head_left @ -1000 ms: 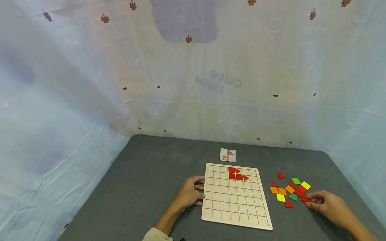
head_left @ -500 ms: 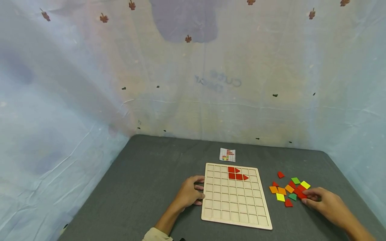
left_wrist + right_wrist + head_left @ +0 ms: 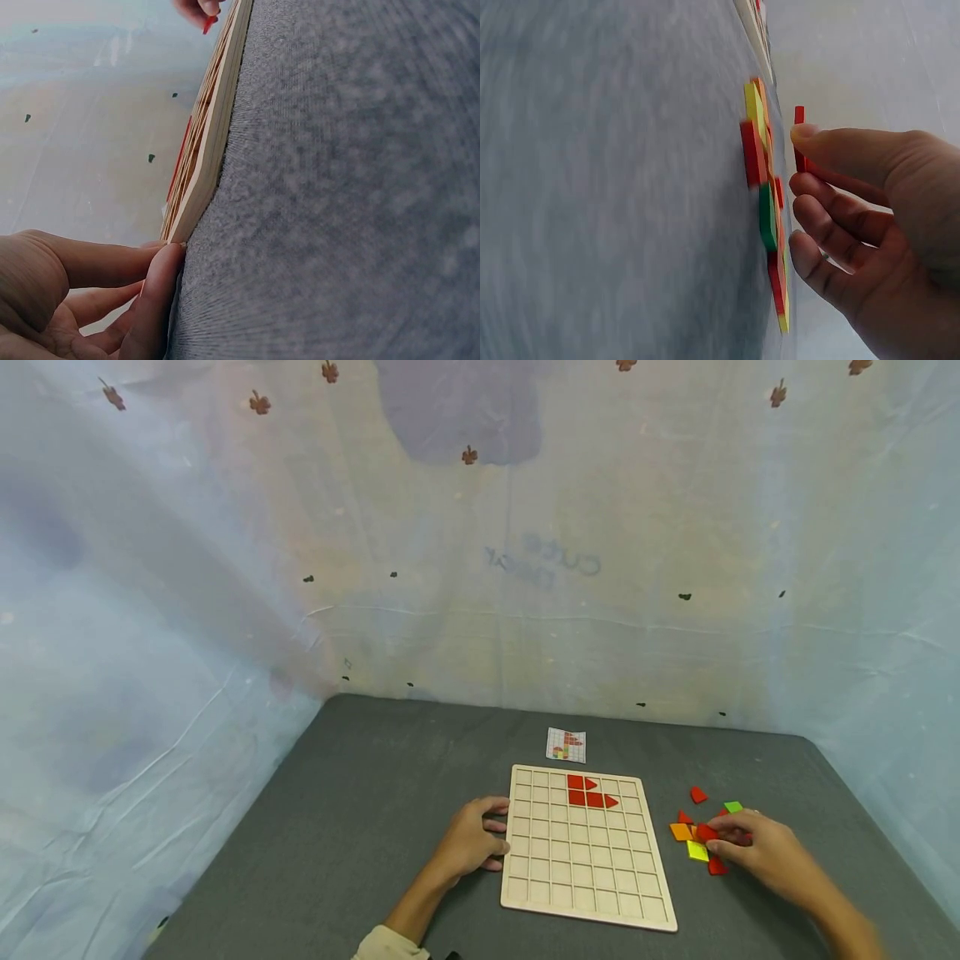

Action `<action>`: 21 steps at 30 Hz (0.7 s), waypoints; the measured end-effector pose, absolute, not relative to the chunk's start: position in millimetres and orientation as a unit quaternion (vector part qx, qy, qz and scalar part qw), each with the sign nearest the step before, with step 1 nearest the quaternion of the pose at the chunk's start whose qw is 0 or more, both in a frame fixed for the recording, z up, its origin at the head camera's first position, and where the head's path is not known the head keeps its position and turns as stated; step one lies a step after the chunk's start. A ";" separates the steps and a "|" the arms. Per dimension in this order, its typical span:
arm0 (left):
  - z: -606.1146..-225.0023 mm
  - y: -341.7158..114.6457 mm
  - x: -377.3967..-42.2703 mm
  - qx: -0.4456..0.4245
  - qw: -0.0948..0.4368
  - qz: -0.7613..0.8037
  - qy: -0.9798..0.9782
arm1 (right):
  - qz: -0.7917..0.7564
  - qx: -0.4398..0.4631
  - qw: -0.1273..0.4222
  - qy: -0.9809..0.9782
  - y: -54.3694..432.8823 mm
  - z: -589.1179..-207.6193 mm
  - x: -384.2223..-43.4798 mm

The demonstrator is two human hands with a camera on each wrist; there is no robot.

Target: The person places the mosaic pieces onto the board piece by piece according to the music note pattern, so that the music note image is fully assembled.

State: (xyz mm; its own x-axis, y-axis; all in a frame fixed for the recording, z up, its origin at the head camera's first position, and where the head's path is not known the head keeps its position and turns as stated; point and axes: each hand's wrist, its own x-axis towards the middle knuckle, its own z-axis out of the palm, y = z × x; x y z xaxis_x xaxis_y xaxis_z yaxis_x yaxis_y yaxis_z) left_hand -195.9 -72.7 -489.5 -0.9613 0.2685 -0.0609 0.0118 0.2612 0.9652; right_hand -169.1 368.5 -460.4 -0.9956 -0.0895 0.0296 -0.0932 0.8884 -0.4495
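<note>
My right hand [image 3: 772, 852] pinches a red tile [image 3: 800, 120] between thumb and fingers. In the right wrist view the tile stands on edge, raised above a loose cluster of coloured tiles. The head view has this hand over the cluster, covering part of it. My left hand [image 3: 471, 839] holds the left edge of a pale wooden grid board [image 3: 588, 906], thumb and fingertips at its rim. Several red tiles [image 3: 577, 798] lie in the board's two far rows, some square and some pointed. Up close in the left wrist view, the thumb and index finger meet at the board's edge [image 3: 206, 172].
Behind the board lies a small printed card [image 3: 566, 746] with a coloured grid pattern. Loose around the right hand are an orange tile [image 3: 680, 832], a yellow tile [image 3: 697, 851], a green tile [image 3: 767, 217] and others. Patterned sheeting [image 3: 480, 635] surrounds the grey table [image 3: 405, 760].
My right hand has carried the red tile leftward from the cluster's right side, lifting it over the other tiles. The left hand and board have stayed in place.
</note>
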 end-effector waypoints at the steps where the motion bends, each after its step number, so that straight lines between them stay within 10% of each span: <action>1: -489.5 -72.6 -195.9 0.089 0.106 0.601 0.787 | 0.240 0.055 0.008 -0.969 365.3 -461.1 -169.3; 21: -489.2 -72.2 -195.9 0.089 0.106 0.599 0.789 | 0.325 0.146 0.009 -0.934 302.1 -458.8 -189.2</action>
